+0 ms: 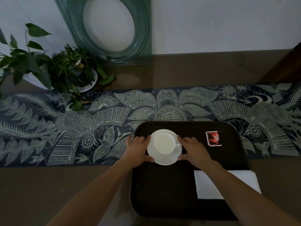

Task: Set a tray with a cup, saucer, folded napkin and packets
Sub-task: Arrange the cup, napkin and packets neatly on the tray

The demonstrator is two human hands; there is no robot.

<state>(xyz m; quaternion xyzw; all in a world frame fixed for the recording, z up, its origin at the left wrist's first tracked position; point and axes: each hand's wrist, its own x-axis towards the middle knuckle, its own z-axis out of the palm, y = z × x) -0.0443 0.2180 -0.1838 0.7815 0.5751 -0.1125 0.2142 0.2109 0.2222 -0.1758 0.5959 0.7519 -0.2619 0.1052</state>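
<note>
A white cup (164,143) sits on its saucer (164,158) at the far left of the black tray (162,193). The left hand (138,148) and right hand (193,149) each grip the saucer's rim. A red packet (213,138) and folded napkin (206,185) lie on the tray's right, on the desk (65,185).

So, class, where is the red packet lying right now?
In the head view, the red packet lies flat in the far right part of the dark tray, right of the saucer and beyond the white napkin.
</note>
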